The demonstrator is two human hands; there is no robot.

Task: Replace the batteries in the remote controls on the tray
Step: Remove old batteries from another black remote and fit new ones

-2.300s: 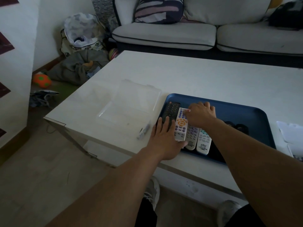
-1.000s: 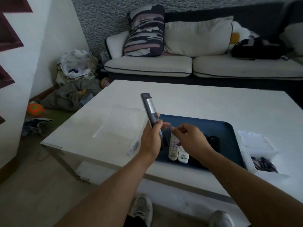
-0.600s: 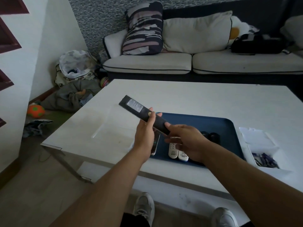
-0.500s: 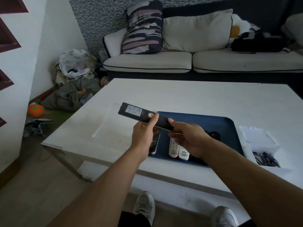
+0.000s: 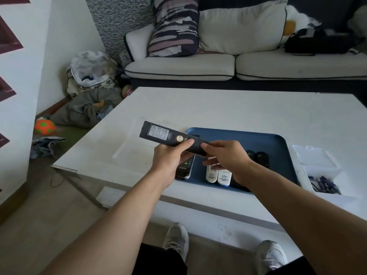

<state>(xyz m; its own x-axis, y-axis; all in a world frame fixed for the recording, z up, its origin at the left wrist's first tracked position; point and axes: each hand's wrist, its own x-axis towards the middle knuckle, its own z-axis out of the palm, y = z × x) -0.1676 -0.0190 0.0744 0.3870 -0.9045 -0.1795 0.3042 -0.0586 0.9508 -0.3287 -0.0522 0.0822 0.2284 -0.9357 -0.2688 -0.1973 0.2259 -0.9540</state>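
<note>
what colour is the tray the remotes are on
The tray is dark blue, seen plainly in the head view.

Beyond the white counter (image 5: 228, 108) I see a pale sofa (image 5: 258, 66) with a striped cushion (image 5: 174, 26) and a black bag (image 5: 317, 43). On the floor to my left lie an orange-green ball (image 5: 44, 127) and heaped clothes (image 5: 85, 108).

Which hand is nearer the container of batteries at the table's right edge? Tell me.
Right. The right hand grips the black remote over the tray, on the container's side; the left hand is farther left.
</note>
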